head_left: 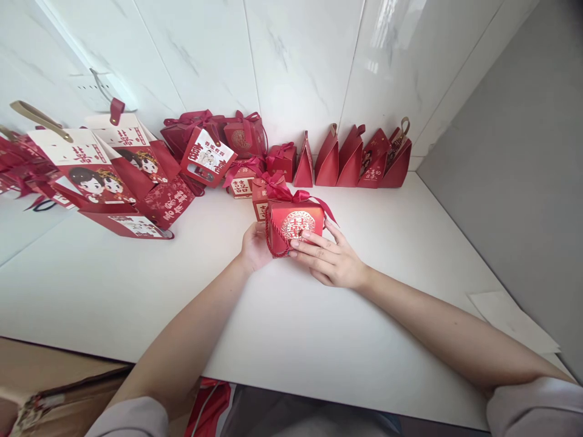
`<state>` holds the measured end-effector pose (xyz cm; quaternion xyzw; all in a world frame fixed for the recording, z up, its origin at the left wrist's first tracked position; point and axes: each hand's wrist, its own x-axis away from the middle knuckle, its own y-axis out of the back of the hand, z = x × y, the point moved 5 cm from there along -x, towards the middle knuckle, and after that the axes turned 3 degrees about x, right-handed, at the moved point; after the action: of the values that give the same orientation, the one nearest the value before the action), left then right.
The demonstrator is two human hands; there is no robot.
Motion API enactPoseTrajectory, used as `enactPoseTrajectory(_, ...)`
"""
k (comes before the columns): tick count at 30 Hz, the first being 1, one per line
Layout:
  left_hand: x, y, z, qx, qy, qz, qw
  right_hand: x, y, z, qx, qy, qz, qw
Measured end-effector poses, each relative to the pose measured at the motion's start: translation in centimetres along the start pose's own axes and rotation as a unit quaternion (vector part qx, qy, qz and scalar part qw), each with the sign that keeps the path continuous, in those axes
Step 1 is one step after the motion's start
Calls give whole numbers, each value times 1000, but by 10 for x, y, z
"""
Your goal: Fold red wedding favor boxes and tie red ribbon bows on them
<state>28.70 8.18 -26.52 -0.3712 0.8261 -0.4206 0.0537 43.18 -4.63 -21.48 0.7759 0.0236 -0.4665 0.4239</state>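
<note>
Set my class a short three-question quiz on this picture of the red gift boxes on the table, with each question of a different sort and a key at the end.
1. True or false: both the left hand and the right hand are on the red box.
2. What sits on top of that box? A. a red ribbon bow B. a green lid C. a metal clip
3. Where on the white table do the upright triangular pouches stand?

Key: 1 true. 2 A. 3 In a row against the tiled wall, behind the box and to its right.
</note>
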Motion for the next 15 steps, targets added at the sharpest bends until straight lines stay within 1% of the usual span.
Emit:
enactPoseTrajectory(3, 1, -2, 0, -4, -2, -9, 1000, 1, -1, 0, -10, -1, 1, 1000)
enactPoseTrajectory(5, 3, -7, -1, -2, -16, -13, 1000, 1, -1, 0, -15, -1, -2, 1000)
enactPoseTrajectory(8, 4, -15, -7, 15, -72, -4, 997, 1, 0, 1, -26, 7, -11, 1000)
enactPoseTrajectory(10, 4, -16, -11, 23, -106, -2, 994, 2, 0, 1, -38, 5, -18, 999)
enactPoseTrajectory(12, 3, -13, -16, 11, -129, -14, 992, 3, -2, -2, -51, -19, -21, 998)
enactPoseTrajectory(15, 2, -5, -21, -43, -160, -46, 985, 7, -5, -13, -76, -98, -23, 992)
